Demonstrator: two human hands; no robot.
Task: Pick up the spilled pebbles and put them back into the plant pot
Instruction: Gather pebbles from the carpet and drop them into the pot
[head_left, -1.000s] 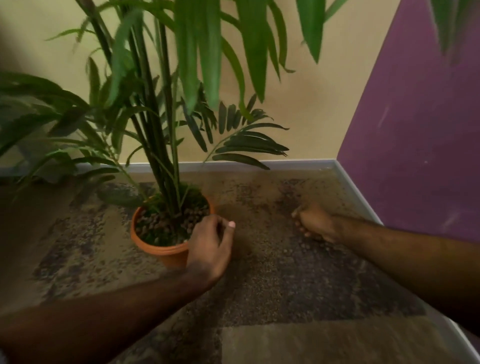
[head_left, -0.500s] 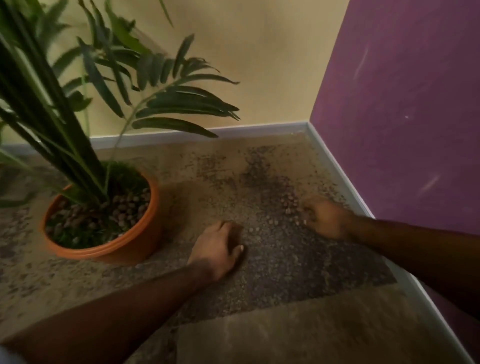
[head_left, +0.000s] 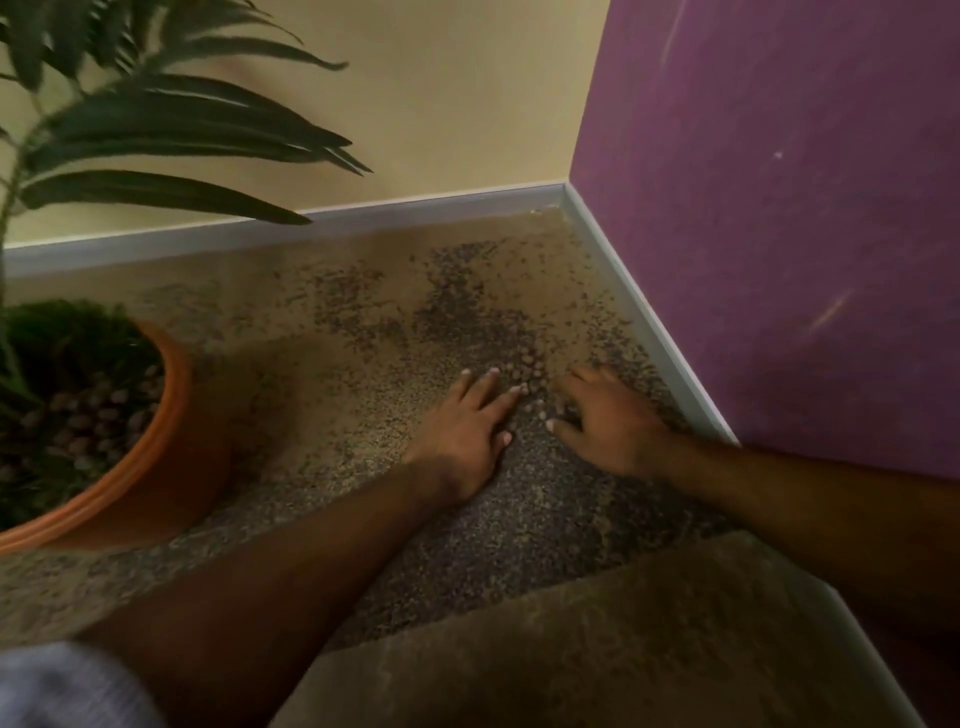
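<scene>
While both hands lie on the floor (head_left: 649, 613), I note: left hand (head_left: 465, 423) flat, fingers straight; right hand (head_left: 610, 421) loosely curved, holding nothing. Pebbles (head_left: 530, 371) lie between their fingertips. Pot (head_left: 156, 467) stands well left.

Plant pot (head_left: 171, 431): the left edge is cutting it off from you.
Pebbles (head_left: 530, 371) beside the pot: blurring, uncountable.
Right hand (head_left: 610, 423): your fingertips are hiding.

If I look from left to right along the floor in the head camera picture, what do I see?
Orange plant pot → left hand → spilled pebbles → right hand → purple wall.
</scene>
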